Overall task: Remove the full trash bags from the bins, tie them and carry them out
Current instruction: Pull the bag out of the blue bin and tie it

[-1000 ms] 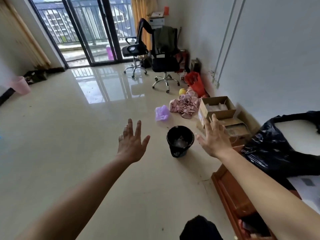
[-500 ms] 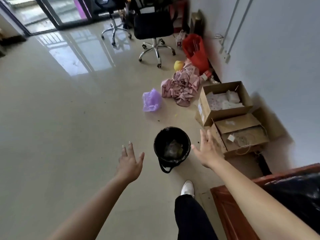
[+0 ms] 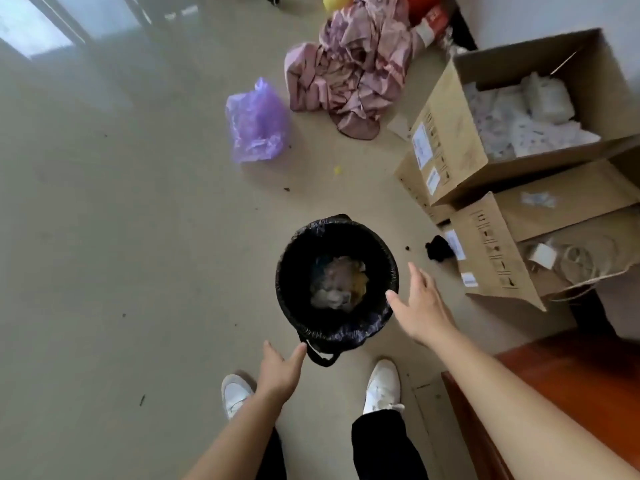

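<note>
1. Stepped in close since half a second ago: now looking straight down into the bin (image 3: 298, 268), with left hand (image 3: 277, 370) and right hand (image 3: 420, 311) brought in to its rim and white shoes (image 3: 381, 386) planted just short of it.
2. Stacked near the bin on the right: two open cardboard boxes (image 3: 450, 140).
3. Heaped beyond, beside the boxes: pink cloth (image 3: 349, 67).
4. Standing on the floor (image 3: 138, 237) ahead of the feet: the bin, lined with a black trash bag (image 3: 349, 336) folded over the rim, crumpled waste (image 3: 341, 284) low inside.
5. Lying apart, beyond and left: purple plastic bag (image 3: 258, 123).
6. Hovering at the right rim: right hand, fingers straight, holding nothing.
7. Reaching toward the near rim: left hand, fingers extended, empty, fingertips just beside the bag's handle loop (image 3: 320, 356).
8. Judged as the very start of removal, with the bag not yet gripped. Next: pinch the folded edge on both sides, peel it off the rim, then lift straight up to keep the waste in.
</note>
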### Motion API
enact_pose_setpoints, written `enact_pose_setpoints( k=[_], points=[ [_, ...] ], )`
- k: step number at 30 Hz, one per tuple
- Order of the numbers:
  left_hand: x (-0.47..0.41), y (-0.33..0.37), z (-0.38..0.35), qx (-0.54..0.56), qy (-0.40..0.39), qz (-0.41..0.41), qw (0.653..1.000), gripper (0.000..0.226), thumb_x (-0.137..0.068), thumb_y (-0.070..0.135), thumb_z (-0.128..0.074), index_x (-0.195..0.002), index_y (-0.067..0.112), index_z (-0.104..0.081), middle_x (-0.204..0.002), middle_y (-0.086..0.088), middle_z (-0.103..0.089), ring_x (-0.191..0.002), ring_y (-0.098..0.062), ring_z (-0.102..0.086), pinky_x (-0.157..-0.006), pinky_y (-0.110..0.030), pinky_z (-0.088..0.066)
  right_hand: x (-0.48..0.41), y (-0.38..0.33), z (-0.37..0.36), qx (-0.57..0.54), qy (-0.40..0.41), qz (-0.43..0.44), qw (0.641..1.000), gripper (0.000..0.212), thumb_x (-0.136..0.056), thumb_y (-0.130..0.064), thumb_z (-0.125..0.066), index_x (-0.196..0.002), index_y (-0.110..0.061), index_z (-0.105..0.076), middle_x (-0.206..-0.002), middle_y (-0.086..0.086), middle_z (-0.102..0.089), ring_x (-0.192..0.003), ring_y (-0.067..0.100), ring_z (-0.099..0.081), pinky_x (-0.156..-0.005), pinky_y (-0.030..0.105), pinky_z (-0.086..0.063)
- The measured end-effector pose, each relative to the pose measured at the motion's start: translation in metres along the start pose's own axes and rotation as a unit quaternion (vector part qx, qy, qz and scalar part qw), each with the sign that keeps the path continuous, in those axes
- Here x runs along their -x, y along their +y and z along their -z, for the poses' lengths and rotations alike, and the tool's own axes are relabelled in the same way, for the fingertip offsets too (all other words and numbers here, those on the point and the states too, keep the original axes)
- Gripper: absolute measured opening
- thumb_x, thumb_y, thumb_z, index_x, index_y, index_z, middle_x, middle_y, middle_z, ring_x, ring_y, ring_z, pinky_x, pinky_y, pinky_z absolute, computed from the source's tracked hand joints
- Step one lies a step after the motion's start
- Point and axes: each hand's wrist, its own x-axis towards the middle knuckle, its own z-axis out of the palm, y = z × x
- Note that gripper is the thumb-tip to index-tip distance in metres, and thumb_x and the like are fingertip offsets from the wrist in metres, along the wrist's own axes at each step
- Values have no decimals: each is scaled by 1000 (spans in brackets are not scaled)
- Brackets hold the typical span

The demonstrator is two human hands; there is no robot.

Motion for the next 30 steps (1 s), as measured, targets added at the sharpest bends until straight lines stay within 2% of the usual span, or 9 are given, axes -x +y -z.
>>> enact_pose_setpoints(
  k=[6, 8, 10, 15, 19, 22, 25, 28, 30],
  points=[
    [-136, -20, -60, 157, -50, 69, 984, 85, -92, 57, -58, -154, 9, -24, -155, -8, -38, -140, -30, -39, -112, -42, -36, -83, 31, -108, -84, 59, -106, 989, 71, -103, -33, -46, -159, -13, -7, -164, 13, -21, -147, 31, -28, -116, 41, -27],
    [-157, -24, -64, 123, -30, 34, 991, 55, -98, 45, -52, -138, 7, -48, -125, -8, -60, -112, -29, -57, -86, -35, -48, -90, 38, -132, -91, 139, -126, 978, 58, -104, -26, -45, -155, -10, -23, -156, 14, -36, -140, 32, -40, -110, 39, -34],
    [-173, -24, -52, 75, 35, -33, 996, 34, -100, 30, -50, -119, 4, -58, -99, -5, -61, -94, -27, -58, -76, -33, -47, -90, 41, -150, -129, 166, -174, 962, 45, -102, -23, -48, -144, -10, -39, -139, 13, -54, -127, 35, -52, -103, 38, -41],
    [-198, -8, 20, -13, 103, -145, 984, 20, -92, 32, -63, -93, 12, -61, -83, -2, -63, -91, -32, -65, -82, -43, -54, -69, 40, -178, -256, -50, -247, 933, 37, -93, -38, -65, -116, -11, -55, -117, 8, -65, -100, 29, -67, -93, 47, -56],
    [-211, 13, 75, -8, 130, -195, 972, 30, -92, 33, -61, -111, 12, -71, -96, -5, -73, -89, -25, -70, -85, -35, -56, -61, 31, -171, -254, -224, -249, 907, 68, -90, -77, -33, -130, -24, -50, -123, 4, -63, -110, 23, -63, -92, 40, -52],
    [-219, 13, 93, 48, 183, -158, 969, 40, -98, 35, -49, -130, 14, -61, -108, 1, -66, -94, -14, -62, -88, -27, -48, -81, 31, -170, -288, -74, -258, 920, 78, -91, -78, -26, -139, -21, -49, -133, 7, -58, -111, 29, -62, -94, 46, -53],
    [-231, -7, 95, 100, 221, -41, 969, 52, -101, 44, -37, -144, 17, -45, -134, -4, -57, -122, -22, -53, -107, -37, -41, -108, 27, -170, -378, 1, -268, 886, 57, -97, -61, -39, -132, -19, -55, -126, 5, -61, -107, 24, -63, -88, 43, -57],
    [-230, -35, 82, 208, 119, 129, 962, 69, -98, 62, -28, -156, 24, -24, -163, -3, -27, -147, -28, -28, -118, -52, -27, -125, 18, -175, -453, -38, -259, 852, 37, -95, -53, -48, -114, -26, -65, -114, 1, -69, -107, 23, -64, -92, 41, -56],
    [-222, -55, 70, 280, 11, 184, 942, 79, -94, 70, -34, -157, 25, -18, -161, -10, -29, -148, -31, -28, -117, -58, -25, -134, 19, -180, -484, -43, -249, 838, 33, -95, -47, -47, -109, -25, -67, -111, 4, -71, -108, 24, -65, -95, 42, -56]
  ],
)
